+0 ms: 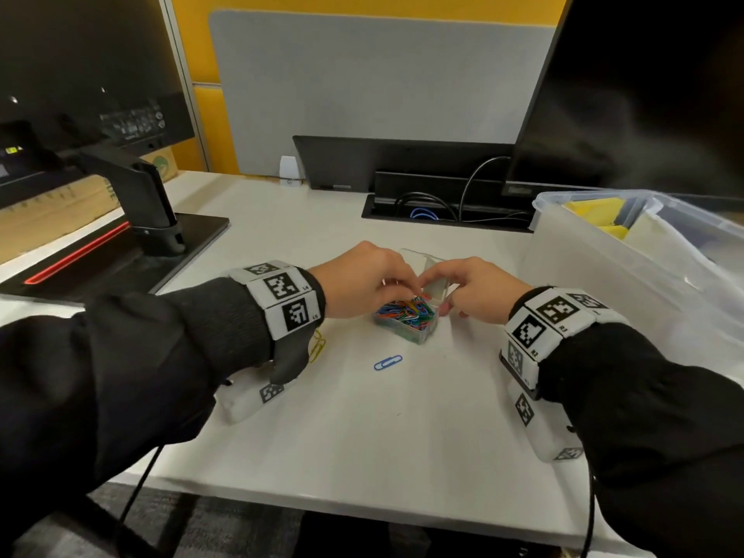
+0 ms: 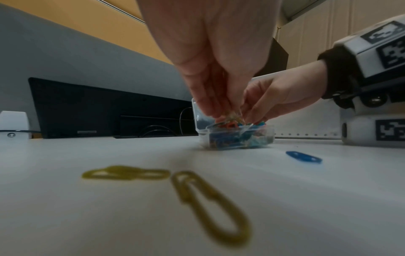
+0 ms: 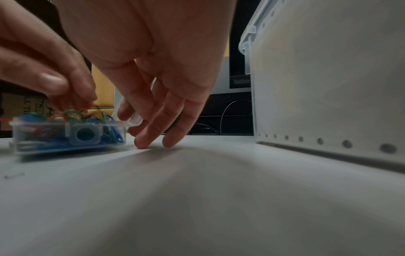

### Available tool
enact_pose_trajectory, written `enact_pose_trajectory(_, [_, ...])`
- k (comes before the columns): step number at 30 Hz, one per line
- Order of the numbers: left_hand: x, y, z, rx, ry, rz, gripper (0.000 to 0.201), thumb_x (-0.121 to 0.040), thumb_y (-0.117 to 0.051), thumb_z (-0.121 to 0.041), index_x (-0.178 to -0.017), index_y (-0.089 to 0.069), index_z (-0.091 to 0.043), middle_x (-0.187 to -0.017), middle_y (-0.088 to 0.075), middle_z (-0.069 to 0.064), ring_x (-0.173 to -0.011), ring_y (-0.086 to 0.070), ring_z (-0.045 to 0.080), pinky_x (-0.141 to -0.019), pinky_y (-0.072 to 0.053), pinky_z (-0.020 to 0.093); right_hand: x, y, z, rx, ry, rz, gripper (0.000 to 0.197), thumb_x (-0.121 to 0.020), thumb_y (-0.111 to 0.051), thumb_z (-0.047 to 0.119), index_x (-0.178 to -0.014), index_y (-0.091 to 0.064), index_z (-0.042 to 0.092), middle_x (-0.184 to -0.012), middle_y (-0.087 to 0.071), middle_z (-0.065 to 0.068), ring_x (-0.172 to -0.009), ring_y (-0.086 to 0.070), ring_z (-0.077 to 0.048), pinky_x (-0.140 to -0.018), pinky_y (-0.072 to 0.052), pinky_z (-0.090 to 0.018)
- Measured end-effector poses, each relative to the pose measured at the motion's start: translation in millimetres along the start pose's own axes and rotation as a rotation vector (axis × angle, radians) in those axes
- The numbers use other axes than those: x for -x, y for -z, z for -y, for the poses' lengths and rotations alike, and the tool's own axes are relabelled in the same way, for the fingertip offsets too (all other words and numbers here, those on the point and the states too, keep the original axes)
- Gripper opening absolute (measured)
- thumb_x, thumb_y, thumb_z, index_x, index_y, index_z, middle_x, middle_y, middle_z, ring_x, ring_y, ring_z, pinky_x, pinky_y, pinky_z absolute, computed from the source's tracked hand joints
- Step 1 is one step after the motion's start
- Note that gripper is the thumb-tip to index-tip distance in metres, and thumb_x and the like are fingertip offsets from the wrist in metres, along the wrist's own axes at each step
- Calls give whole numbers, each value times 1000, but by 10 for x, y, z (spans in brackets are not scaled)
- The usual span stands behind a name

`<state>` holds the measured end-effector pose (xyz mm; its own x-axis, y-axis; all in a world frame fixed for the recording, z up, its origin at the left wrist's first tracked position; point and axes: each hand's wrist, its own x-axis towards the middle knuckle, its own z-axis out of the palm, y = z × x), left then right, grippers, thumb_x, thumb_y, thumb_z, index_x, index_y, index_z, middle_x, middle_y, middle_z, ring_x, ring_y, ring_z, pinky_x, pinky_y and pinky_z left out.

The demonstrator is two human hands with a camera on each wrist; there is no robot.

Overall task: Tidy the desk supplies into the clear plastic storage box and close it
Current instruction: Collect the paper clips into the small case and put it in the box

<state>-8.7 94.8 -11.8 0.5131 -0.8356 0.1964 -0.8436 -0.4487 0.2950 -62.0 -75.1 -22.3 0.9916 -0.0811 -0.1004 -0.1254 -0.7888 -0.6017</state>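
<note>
Two yellow paper clips [image 2: 166, 188] lying nearest, short of the small clip case [image 1: 406, 318]; blue clip [image 1: 387, 362] beside it. Left hand [image 1: 362, 281] pinching clips into the case, right hand [image 1: 471, 289] steadying its lid with loose fingers (storage box [image 1: 628, 251] right of it). Overfilled heap risks spilling, blocking the lid.

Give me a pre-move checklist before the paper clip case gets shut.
1. Lid of the small clear case up: ok, it stands open.
2. Left hand out of the lid's path: not ok, its fingertips pinch clips at the pile.
3. Clips below the rim: not ok, some heap above it.
4. Strays collected: not ok, a blue clip and two yellow clips lie on the desk.
5. Right hand steadying the case: cannot tell; its fingers touch the desk beside it.
6. Big storage box open: ok.
</note>
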Motion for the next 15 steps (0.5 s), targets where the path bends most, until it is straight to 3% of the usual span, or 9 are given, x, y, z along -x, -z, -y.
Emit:
enact_pose_trajectory(5, [245,136,235,-57,105,-13,23,-86,-63,-25,-106,-70,-15,-102,-69,0,-78,-53,8,-62,-35,0,-11,-5,-6,8,-13,-3,49,-78,-60,-8,-113,-64,26,-127,-56,-6,-102,-49,-19,-92,-45,-34])
enact_pose_trajectory(8, [521,228,485,-98,257,125,34,-75,-71,-42,-102,-72,-20,-94,-67,-9,-76,-56,7,-62,-37,1,-6,-9,-15,21,3,-8,46,-79,-60,-5,-112,-64,27,-126,-57,-5,-99,-49,-17,-90,-44,-30])
enact_pose_trajectory(11, [727,252,535,-48,316,265,60,-55,-68,-66,-103,-70,-31,-93,-61,-17,-83,-56,1,-67,-40,4,-7,-7,-29,16,24,-3,45,-80,-58,-5,-112,-64,26,-123,-59,-2,-94,-49,-14,-86,-42,-26])
enact_pose_trajectory(15, [785,219,470,-57,317,264,46,-67,-74,-51,-106,-69,-29,-90,-59,-18,-80,-56,0,-69,-38,4,6,-10,-31,16,55,7,42,-80,-62,4,-108,-61,35,-124,-58,-3,-101,-56,-20,-95,-45,-32])
